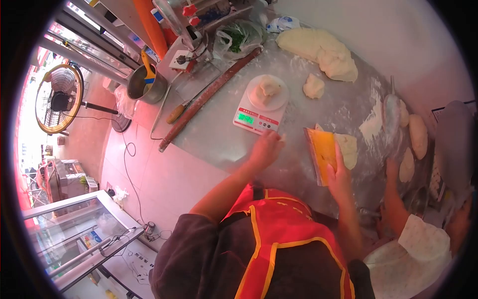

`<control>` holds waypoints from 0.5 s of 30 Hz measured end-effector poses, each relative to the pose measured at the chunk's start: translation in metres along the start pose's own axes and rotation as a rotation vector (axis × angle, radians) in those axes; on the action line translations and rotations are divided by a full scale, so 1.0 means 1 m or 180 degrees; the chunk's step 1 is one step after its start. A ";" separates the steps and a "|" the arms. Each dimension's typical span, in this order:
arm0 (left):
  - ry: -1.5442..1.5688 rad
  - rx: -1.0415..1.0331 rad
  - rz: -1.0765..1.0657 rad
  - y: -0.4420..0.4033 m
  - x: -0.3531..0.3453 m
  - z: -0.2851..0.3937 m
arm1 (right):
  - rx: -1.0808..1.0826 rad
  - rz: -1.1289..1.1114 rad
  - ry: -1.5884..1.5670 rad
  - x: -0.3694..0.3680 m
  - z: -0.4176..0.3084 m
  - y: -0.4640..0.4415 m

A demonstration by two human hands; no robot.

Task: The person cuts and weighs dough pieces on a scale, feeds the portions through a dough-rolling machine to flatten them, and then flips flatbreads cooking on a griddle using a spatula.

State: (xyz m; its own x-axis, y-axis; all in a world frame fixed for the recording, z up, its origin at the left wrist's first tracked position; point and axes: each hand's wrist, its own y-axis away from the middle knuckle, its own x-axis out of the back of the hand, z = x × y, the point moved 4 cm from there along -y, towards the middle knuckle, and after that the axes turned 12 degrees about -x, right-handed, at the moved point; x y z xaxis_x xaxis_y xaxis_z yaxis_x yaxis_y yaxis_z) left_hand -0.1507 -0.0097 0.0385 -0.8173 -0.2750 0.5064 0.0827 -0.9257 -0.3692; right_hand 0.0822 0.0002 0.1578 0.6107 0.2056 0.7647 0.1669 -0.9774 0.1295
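Note:
My left hand (268,148) is closed just in front of the white kitchen scale (275,122), with a small pale piece of dough (283,140) showing at the fingertips. A lump of dough (268,88) rests on the scale's round pan, and the display glows green. In my right hand (339,175) is a yellow dough scraper (324,149), held upright over the table. Right behind the scraper lies a flattish piece of dough (346,149), partly hidden by it. A smaller dough lump (313,86) sits beyond, to the right of the scale.
A large dough mass (318,47) lies at the back of the floured metal table (219,144). A long wooden rod (211,94) runs along its left edge, near a metal pot (147,88). At right, a co-worker's arm (394,199) reaches in beside several dough pieces (418,135).

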 end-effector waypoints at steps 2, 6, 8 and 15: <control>0.0601 0.0651 -0.0860 -0.005 -0.032 0.010 | -0.0315 -0.0063 -0.0160 0.002 0.012 0.014; 0.0434 0.0269 -0.1133 -0.020 -0.076 0.025 | -0.0077 0.0245 -0.0270 0.005 0.022 0.026; 0.0209 0.0241 -0.1213 -0.023 -0.087 0.030 | -0.0420 0.0255 -0.0343 0.011 0.024 0.032; -0.0232 -0.0151 -0.1523 -0.014 -0.095 0.033 | -0.0552 0.0406 -0.0373 0.020 0.031 0.043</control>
State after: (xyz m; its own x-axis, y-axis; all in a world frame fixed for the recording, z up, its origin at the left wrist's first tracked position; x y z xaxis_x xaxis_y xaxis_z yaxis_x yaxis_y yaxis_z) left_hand -0.0553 0.0207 0.0215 -0.7151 0.1595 0.6806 -0.3201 -0.9403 -0.1159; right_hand 0.1253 -0.0367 0.1588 0.7057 0.0743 0.7046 -0.0465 -0.9875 0.1507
